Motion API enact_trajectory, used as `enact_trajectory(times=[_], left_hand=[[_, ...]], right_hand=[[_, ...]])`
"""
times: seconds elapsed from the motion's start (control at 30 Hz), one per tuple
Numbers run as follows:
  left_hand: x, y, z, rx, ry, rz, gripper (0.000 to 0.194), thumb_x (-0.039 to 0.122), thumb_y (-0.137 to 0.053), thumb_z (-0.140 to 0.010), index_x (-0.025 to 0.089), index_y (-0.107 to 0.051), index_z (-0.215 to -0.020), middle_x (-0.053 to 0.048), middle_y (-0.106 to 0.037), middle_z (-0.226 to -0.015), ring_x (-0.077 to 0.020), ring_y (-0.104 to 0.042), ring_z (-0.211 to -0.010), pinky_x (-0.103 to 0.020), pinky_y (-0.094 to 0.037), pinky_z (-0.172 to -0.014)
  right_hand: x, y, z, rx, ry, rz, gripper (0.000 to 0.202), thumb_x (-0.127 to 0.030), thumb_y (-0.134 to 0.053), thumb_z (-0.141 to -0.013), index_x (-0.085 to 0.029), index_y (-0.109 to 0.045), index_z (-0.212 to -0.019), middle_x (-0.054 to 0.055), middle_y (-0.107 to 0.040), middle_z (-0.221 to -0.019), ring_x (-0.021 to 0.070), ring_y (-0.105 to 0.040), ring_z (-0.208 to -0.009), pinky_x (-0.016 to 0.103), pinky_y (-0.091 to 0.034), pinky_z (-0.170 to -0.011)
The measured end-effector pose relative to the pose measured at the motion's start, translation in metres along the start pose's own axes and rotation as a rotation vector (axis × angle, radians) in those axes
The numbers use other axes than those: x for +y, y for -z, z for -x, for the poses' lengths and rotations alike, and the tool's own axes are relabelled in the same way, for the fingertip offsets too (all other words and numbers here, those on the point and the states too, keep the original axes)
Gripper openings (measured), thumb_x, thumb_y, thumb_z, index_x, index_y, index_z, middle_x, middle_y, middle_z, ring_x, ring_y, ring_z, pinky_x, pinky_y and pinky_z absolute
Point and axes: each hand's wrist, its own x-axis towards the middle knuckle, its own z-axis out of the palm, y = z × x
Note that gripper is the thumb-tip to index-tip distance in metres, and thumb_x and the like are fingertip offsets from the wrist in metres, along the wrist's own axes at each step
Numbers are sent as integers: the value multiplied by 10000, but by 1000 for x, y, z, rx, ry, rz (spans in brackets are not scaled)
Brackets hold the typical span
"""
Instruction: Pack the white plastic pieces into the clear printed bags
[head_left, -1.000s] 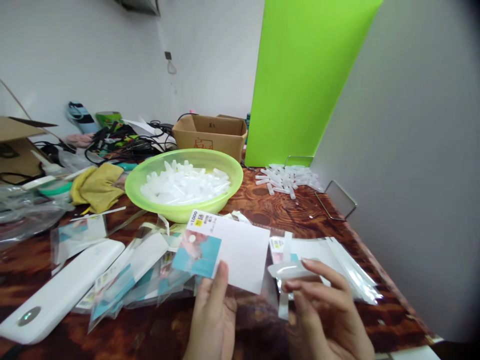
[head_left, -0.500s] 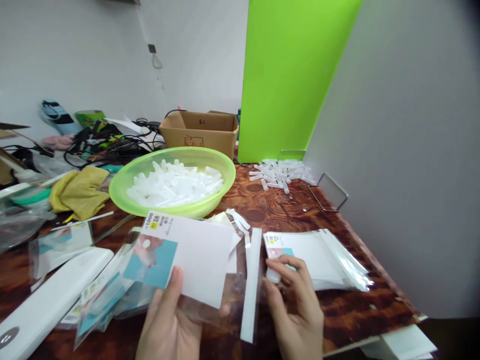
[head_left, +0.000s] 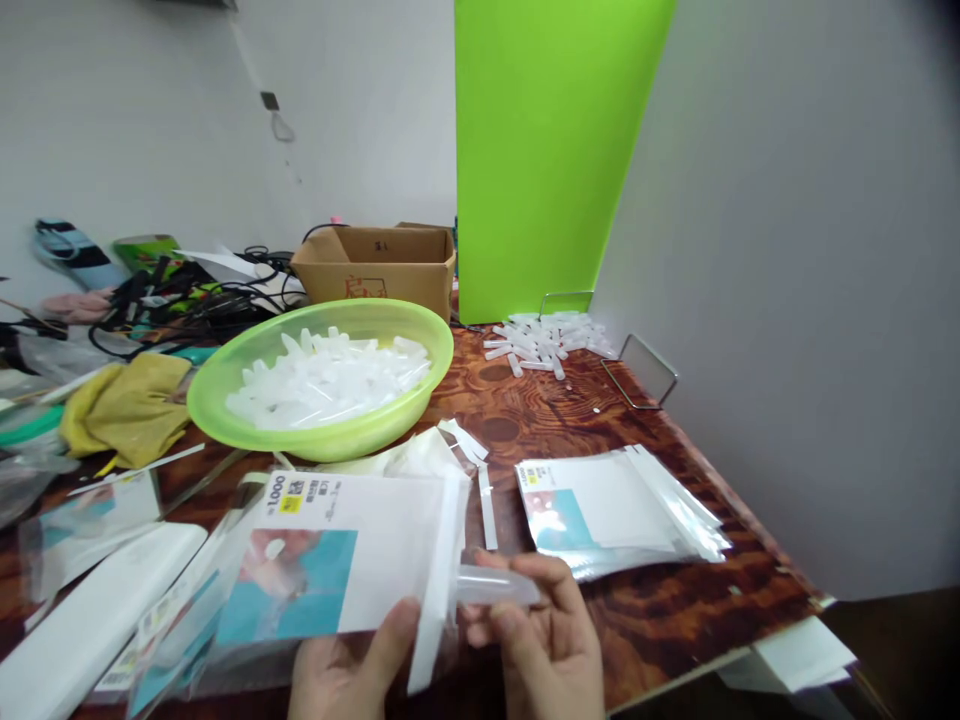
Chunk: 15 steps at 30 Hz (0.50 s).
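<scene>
My left hand (head_left: 360,655) grips a clear plastic bag (head_left: 442,600) with a printed card (head_left: 390,530) inside, thumb on the front near the lower edge. The card is white with a teal picture at its left. My right hand (head_left: 536,630) pinches a translucent plastic tube (head_left: 495,585) with a tapered end. The tube's left end is at the bag's right-hand opening, beside the white flap strip; I cannot tell how far inside it reaches. To the right lies a stack of similar bags with cards (head_left: 622,510).
A green basin (head_left: 375,440) full of translucent tubes stands behind my hands, with a cardboard box (head_left: 382,275) beyond. More tubes (head_left: 544,340) are heaped by the green panel (head_left: 547,150). A white device (head_left: 105,620), yellow cloth (head_left: 131,410) and cables fill the left. Metal bookend (head_left: 641,375) on the right.
My right hand has brought the tube left to the bag's opening. The bag has shifted down and left, and its flap is now folded back near the card. The view has turned slightly right.
</scene>
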Motion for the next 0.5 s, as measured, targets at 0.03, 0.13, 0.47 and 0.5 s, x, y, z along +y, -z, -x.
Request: enact_trajectory(times=[0.03,0.13,0.47,0.5], left_hand=[[0,-2,0,-20,-7,10,517,173,-912,-367,148,-712,-843,-40,-736,-731,-278,-700,-763,-316,-577,-743],[3,-12,2,-53,-1,75,713,143,-903,-369,174,-677,-1044,-36,-742,-766,-310,-698,-794,-364,-578,-749],[8,-20,-5,-75,-51,19,703,199,-866,-504,205,-622,-1164,-34,-722,-1024,-275,-642,-1025,-331,-493,-935],[8,-19,-7,-67,-56,-1,694,214,-864,-516,202,-621,-1166,-35,-718,-1037,-268,-635,-1039,-320,-479,-949]], right_hand=[[3,0,0,6,23,7,227,-210,-841,-642,-211,-674,-795,57,-746,-872,120,-679,-580,178,-557,-529],[12,2,0,-22,45,3,224,-220,-853,-614,-203,-673,-745,58,-744,-874,138,-680,-595,200,-549,-516],[3,22,-17,-26,53,230,210,-252,-850,-609,-229,-713,-766,24,-726,-882,111,-669,-687,165,-534,-625],[1,24,-19,-45,95,272,198,-242,-850,-602,-231,-722,-752,20,-719,-854,124,-671,-737,167,-535,-652]])
